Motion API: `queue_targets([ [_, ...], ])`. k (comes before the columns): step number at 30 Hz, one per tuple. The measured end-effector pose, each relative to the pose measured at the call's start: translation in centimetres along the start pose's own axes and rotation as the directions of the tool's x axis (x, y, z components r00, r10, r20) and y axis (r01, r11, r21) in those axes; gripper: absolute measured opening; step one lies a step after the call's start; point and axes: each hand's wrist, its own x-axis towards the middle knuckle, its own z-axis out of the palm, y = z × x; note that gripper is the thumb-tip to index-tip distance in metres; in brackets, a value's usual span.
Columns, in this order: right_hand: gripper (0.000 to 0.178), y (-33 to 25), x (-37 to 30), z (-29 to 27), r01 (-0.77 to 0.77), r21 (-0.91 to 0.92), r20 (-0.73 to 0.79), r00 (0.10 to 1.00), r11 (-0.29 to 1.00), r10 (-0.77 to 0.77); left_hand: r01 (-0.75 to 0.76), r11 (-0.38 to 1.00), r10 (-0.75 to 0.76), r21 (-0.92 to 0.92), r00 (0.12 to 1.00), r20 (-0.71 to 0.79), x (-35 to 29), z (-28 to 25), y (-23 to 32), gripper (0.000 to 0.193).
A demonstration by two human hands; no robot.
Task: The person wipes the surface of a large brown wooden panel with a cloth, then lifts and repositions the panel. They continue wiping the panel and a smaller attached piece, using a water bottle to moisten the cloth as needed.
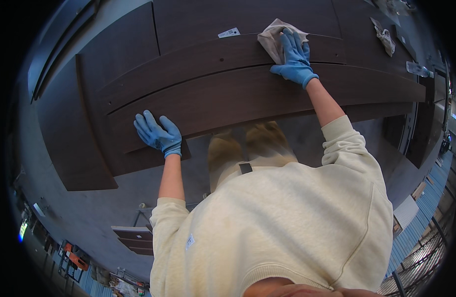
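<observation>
My left hand (157,132), in a blue glove, lies flat with fingers spread on the near edge of a dark brown wooden panel (238,94). My right hand (293,58), also in a blue glove, reaches farther across and presses a crumpled beige cloth (271,35) against a second dark panel (208,54) stacked just behind. My cream sweatshirt fills the lower middle of the view.
More dark panels (69,128) lie stacked at the left and behind. A small white label (229,33) sits on the far panel. Another crumpled rag (385,37) and a clear plastic bottle (418,69) rest at the far right. Grey floor lies below.
</observation>
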Motion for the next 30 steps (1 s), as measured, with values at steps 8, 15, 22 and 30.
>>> queue_targets([
  [8,0.122,0.4,0.4,0.8,0.074,0.088,0.015,0.997,0.993,-0.076,0.000,1.000,0.000,0.025,1.000,0.003,-0.1,0.2,-0.3,0.057],
  [15,0.125,-0.2,0.5,-0.4,0.057,-0.002,0.043,0.997,0.998,-0.057,-0.008,0.999,0.007,0.037,1.000,0.002,-0.1,0.1,-0.1,0.058],
  [22,0.125,-0.2,0.6,-0.4,0.065,-0.012,0.048,0.997,0.998,-0.065,0.002,1.000,-0.002,0.027,1.000,-0.003,-0.1,0.3,-0.4,0.057],
  [30,0.126,0.0,0.9,-0.1,0.107,0.041,0.051,0.993,0.993,-0.109,0.036,0.999,-0.036,-0.016,0.999,-0.018,0.0,0.1,-0.1,0.055],
])
